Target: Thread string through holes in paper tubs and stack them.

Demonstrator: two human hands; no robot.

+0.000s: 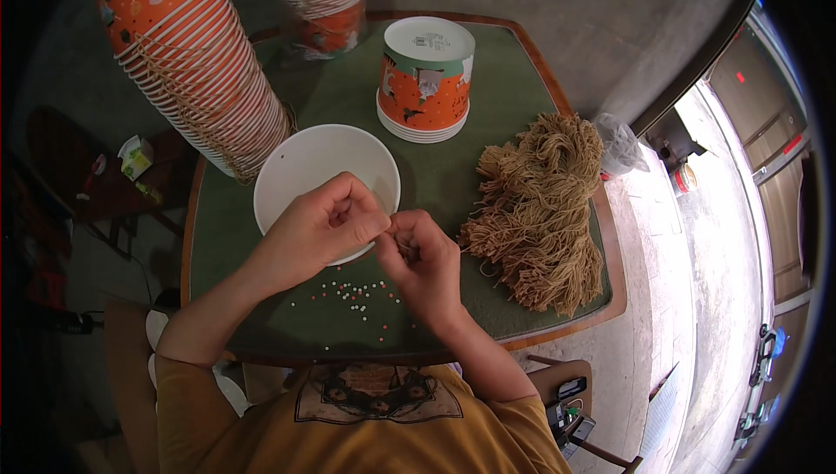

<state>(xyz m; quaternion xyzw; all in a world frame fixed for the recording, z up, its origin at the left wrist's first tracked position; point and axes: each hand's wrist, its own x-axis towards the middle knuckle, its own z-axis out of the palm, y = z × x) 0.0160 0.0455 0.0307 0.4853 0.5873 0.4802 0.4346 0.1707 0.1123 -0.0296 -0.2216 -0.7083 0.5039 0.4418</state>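
My left hand (320,227) and my right hand (428,272) meet fingertip to fingertip over the near right rim of a white-lined paper bucket (326,156). Thumb and forefinger of each are pinched. What lies between them is too small to make out. The bucket's open mouth faces up, with a small dark hole in its far left wall. Right of my right hand lies a large heap of tan cord (540,213), bundled in loose strands. Small white and red dots (355,291) are scattered on the green tabletop (261,313) below my wrists.
A tall, leaning stack of orange paper buckets (196,78) with cords hanging on it rises at the left. Upside-down nested buckets (426,95) stand at the back. Another plastic-wrapped stack (322,4) is behind. A brown wooden edge (553,82) rims the table.
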